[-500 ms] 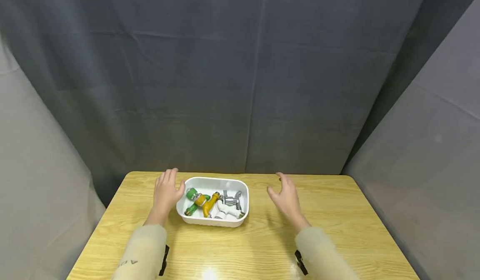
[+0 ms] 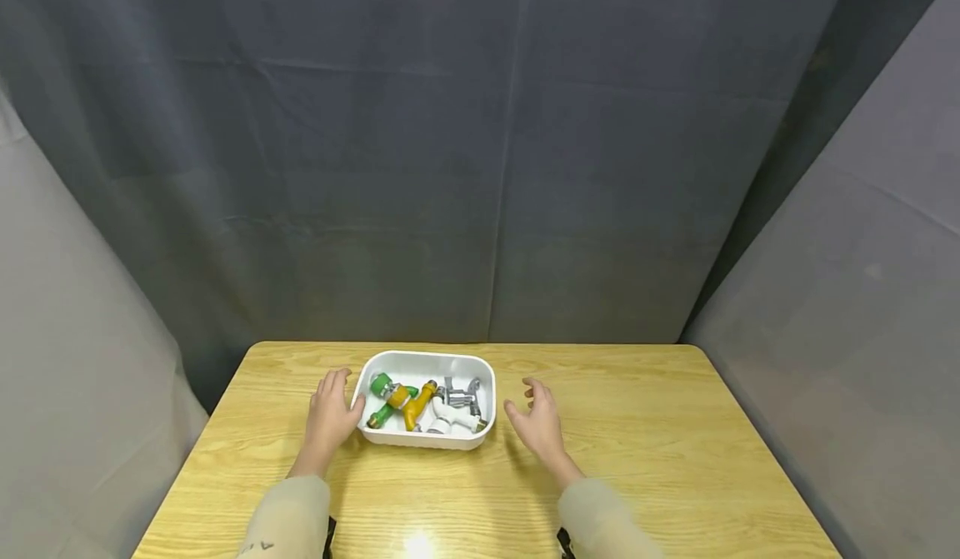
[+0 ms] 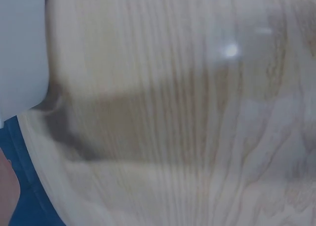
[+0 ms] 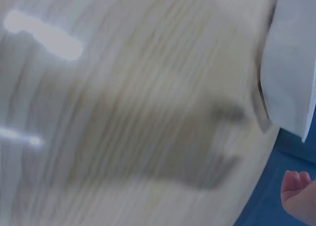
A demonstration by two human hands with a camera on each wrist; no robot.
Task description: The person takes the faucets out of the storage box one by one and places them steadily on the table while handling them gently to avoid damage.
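A white plastic tub (image 2: 427,440) sits on the table, holding several pipe-like pieces: a green and yellow one (image 2: 393,392), a yellow branched one (image 2: 415,409), a white branched one (image 2: 456,416) and grey metallic ones (image 2: 459,397). My left hand (image 2: 330,417) is at the tub's left side, fingers loosely spread, thumb by the rim; contact cannot be told. To the tub's right, a small gap away, my right hand (image 2: 538,427) holds nothing, thumb and fingers apart. The wrist views show only part of each hand and the tub's outer wall (image 3: 19,53).
The wooden table (image 2: 637,459) extends to both sides of the tub. A dark grey curtain (image 2: 375,167) hangs behind its far edge, with pale cloth panels (image 2: 862,317) on the left and right.
My right hand has moved left and a little nearer to me, closer to the tub. My left hand has come slightly down beside the left rim. The tub looks unmoved.
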